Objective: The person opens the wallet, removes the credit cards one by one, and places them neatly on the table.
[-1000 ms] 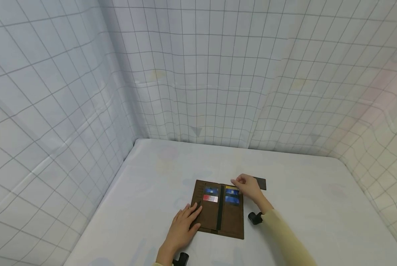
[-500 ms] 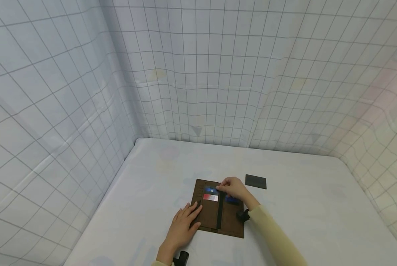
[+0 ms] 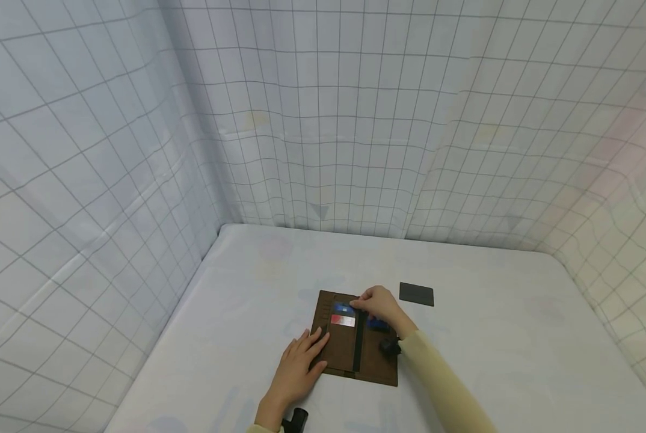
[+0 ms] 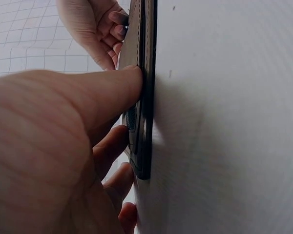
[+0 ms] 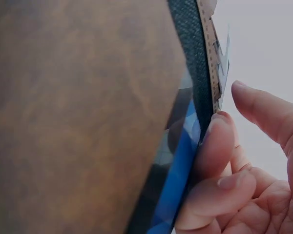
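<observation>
A brown long wallet (image 3: 341,349) lies spread open on the table, a dark strip down its middle. Its left panel holds a blue card (image 3: 343,308) above a red-and-white card (image 3: 343,320); part of another blue card (image 3: 378,324) shows on the right panel. My left hand (image 3: 297,368) rests on the wallet's lower left edge, fingers spread, its thumb (image 4: 129,80) against the edge. At the upper blue card's right end is my right hand (image 3: 382,304). In the right wrist view its thumb (image 5: 263,107) stands a little apart from the index finger (image 5: 217,141), which touches the wallet.
A dark rectangular card-like piece (image 3: 416,294) lies on the white table (image 3: 491,337) behind and right of the wallet. White gridded curtains (image 3: 323,120) enclose the back and sides. A black wrist camera (image 3: 390,347) hangs over the wallet's right panel.
My right hand has moved left from the right panel's top cards to the left panel's upper blue card, uncovering the dark piece. The left hand has stayed in place.
</observation>
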The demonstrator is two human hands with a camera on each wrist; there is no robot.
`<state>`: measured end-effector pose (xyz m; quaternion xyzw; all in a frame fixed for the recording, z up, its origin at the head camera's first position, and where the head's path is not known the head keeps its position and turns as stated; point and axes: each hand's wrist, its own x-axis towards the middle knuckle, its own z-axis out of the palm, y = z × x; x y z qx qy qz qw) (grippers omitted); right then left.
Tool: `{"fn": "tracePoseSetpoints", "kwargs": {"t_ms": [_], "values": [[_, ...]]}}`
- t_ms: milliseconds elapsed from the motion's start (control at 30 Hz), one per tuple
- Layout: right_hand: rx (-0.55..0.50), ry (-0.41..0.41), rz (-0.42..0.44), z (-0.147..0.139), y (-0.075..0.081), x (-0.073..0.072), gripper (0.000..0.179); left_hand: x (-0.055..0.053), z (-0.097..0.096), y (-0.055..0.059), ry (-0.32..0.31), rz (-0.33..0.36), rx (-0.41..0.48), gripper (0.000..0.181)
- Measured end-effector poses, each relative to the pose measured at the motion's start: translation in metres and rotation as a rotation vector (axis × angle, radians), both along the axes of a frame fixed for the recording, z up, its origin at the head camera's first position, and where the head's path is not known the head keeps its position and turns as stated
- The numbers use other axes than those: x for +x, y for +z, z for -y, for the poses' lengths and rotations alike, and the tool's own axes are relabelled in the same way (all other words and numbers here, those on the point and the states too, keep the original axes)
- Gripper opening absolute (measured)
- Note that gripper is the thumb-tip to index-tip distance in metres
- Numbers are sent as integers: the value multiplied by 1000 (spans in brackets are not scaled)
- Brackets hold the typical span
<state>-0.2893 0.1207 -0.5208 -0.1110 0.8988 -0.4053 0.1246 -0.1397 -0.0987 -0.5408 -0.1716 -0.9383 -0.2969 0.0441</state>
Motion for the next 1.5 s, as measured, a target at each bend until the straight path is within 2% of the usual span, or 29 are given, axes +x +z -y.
{"fn": "tracePoseSetpoints", "kwargs": {"t_ms": [400,633,1133,1333,1500], "values": [[44,-20,5,7,6,0,33,0,-1,-1,0,-25,18,51],[27,-35,23,9,6,1,34,-1,1,-4,4,8,5,52],[55,-40,5,10,8,2,30,-2,0,-5,10,19,6,51],[56,-59,-16,11,8,3,30,-2,1,-7,11,6,4,52],[95,-83,-22,11,5,3,31,-1,0,-8,6,-34,21,51]]}}
